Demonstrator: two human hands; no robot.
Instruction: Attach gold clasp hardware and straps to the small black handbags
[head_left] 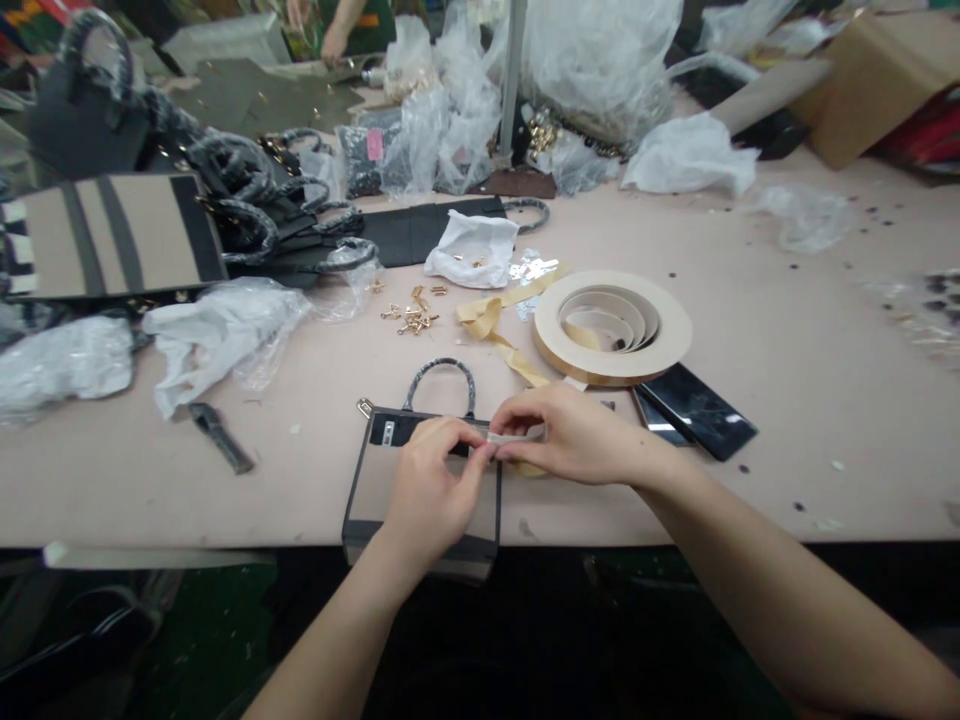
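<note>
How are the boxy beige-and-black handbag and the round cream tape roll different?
The handbag has a dark looped handle; the tape roll has none. The handbag pokes past the near edge of the pinkish table; the roll lies farther back. Both have pale parts.

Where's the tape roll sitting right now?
In the head view, the tape roll lies right of centre on the table, just beyond the right hand and the black phone.
</note>
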